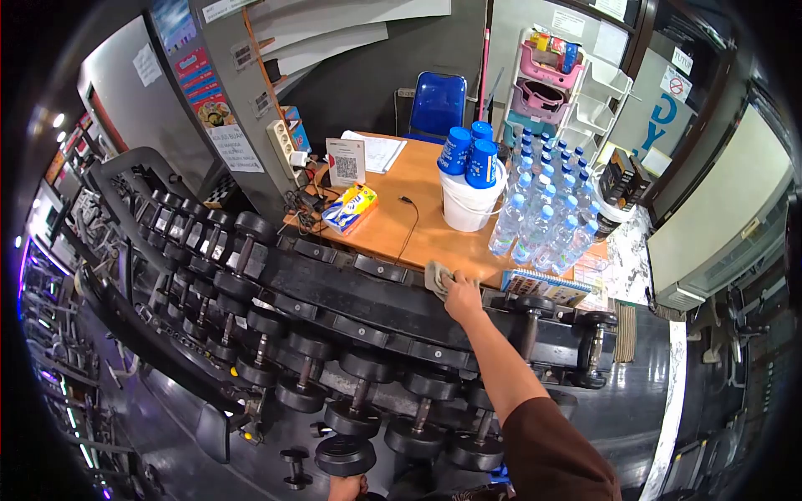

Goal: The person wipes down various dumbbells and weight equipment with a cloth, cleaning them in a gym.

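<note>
At the far left, the dumbbell rack (251,275) runs in tiers from the upper left down toward the lower right, its rows filled with black dumbbells. At the bottom edge of the view the left hand (347,487) has its fingers wrapped around the handle of one dumbbell (345,456), held just in front of the lowest tier. Further right, the right hand (461,296) reaches up over the rack's top rail – fingers bent and pressing down on a grey cloth (437,276), which lies at the front edge of the wooden table (393,217). On the table behind it stand a white bucket (464,204) topped with blue cups (469,154) and, to its right, a cluster of water bottles (543,213). A spiral notebook (547,286) lies at the table's front right corner, just right of the hand.
</note>
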